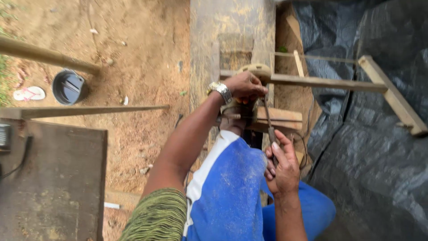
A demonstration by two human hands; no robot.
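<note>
Slim metal tool runs from 12 o'clock down to 6 o'clock between both hands, above the blue-shorted knee. Left hand clenches its upper end against a wooden rail; right hand grips the handle. Steady, straight pressure seems wise. Black sheeting crowds 3 o'clock; bare dirt lies open toward 10 o'clock.

A dark round bucket sits on the sandy ground at upper left, with a pale sandal just beside it at the frame's left edge. A dark wooden board fills the lower left. A black plastic sheet covers the right side, crossed at upper right by a pale wooden frame.
</note>
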